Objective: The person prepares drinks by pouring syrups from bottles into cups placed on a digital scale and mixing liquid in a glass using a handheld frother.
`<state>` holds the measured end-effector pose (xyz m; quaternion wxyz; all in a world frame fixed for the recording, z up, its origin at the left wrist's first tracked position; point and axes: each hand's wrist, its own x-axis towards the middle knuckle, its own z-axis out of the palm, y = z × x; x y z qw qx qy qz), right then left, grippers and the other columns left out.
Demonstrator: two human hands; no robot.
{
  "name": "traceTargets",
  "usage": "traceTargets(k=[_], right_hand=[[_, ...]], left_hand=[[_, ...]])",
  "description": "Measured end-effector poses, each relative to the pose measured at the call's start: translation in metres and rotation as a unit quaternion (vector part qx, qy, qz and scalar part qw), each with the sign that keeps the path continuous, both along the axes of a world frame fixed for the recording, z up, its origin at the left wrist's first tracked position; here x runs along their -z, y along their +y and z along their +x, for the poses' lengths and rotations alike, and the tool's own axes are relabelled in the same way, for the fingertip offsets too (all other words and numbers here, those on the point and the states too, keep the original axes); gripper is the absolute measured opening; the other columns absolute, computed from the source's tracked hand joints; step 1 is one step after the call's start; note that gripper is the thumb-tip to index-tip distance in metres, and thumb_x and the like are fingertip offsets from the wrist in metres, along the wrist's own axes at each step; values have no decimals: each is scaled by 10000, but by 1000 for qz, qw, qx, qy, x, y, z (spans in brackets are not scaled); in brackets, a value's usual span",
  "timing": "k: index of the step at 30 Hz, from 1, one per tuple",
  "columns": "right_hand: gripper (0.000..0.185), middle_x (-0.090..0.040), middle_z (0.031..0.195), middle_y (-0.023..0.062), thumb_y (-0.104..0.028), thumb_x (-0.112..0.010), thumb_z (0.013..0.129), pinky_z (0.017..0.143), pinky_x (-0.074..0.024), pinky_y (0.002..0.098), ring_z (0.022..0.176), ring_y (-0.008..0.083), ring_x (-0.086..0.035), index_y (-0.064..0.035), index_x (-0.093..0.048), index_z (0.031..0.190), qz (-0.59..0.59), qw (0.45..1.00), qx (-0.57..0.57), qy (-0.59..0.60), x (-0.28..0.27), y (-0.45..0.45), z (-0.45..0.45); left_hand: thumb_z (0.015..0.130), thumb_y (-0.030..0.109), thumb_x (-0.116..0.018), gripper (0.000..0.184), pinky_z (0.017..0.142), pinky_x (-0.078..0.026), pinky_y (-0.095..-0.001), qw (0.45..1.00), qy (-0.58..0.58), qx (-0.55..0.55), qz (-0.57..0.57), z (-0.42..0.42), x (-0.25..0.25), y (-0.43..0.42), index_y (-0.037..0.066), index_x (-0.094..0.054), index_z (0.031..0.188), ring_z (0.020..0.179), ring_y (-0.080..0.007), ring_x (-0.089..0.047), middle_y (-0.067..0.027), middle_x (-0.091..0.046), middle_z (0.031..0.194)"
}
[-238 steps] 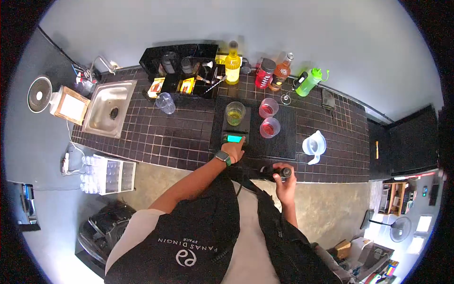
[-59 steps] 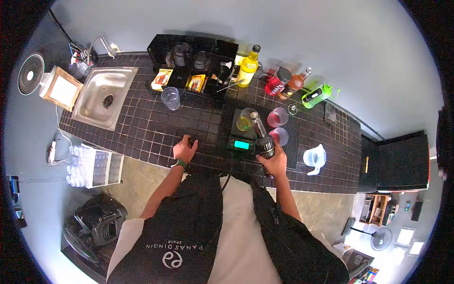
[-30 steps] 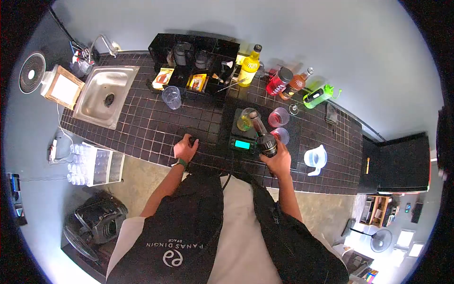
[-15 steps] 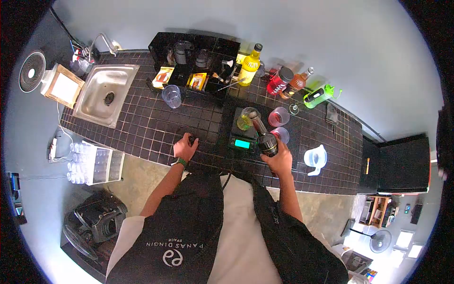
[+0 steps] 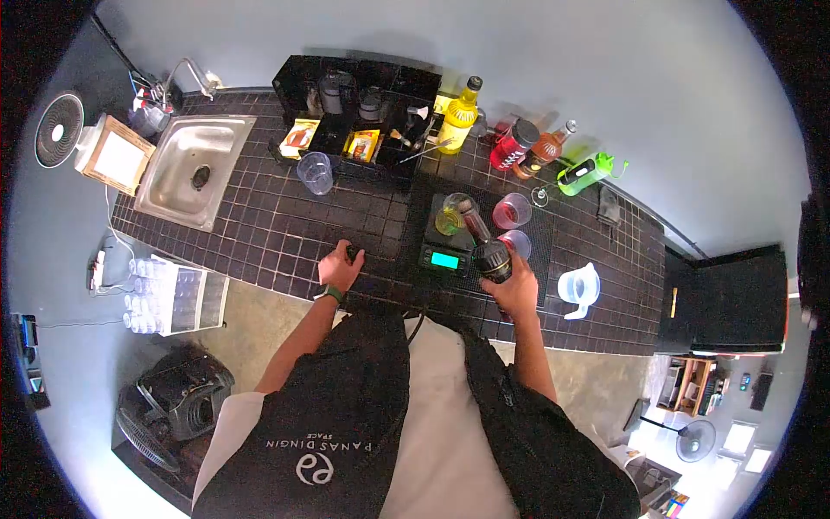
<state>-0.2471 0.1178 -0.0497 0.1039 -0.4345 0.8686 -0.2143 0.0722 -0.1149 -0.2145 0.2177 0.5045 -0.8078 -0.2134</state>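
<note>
We saw a dark bottle (image 5: 494, 259) tilted toward a cup (image 5: 448, 223) on a scale (image 5: 445, 260).
Our right hand (image 5: 518, 291) grasped the bottle's lower part, its mouth near the cup's rim; our left hand (image 5: 340, 270), on the counter (image 5: 285, 227), curled round a small dark object (image 5: 353, 253).

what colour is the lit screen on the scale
The scale screen is bright turquoise, as the head view shows.
</note>
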Motion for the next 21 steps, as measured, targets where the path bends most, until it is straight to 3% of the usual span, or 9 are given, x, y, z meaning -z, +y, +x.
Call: traceTargets(k=[15,17,21], right_hand=[[943,-660,1274,205,-387,-892,603,949,-555,480,1112,389,-681,-101,-550,1435,19,1000,10,-11,0,2,-4],[823,-706,1157,212,-340,-885,598,915,-557,476,1045,400,-698,-50,-620,1322,-17,1000,12,4,-2,1,-1],[828,-702,1177,210,-342,-884,593,926,-554,473,1060,395,-695,-53,-620,1323,-8,1000,18,2,-3,1,-2]], left_hand=[[895,437,-748,404,538,-523,-426,1000,-17,-2,13,0,-1,0,115,-633,1110,587,-275,-661,-44,-633,635],[895,439,-747,405,536,-524,-425,1000,-17,-4,7,0,1,-1,115,-632,1109,587,-272,-661,-45,-634,637],[893,437,-751,393,530,-527,-419,1000,-9,-3,-1,0,1,0,112,-631,1080,576,-264,-657,-45,-630,630]])
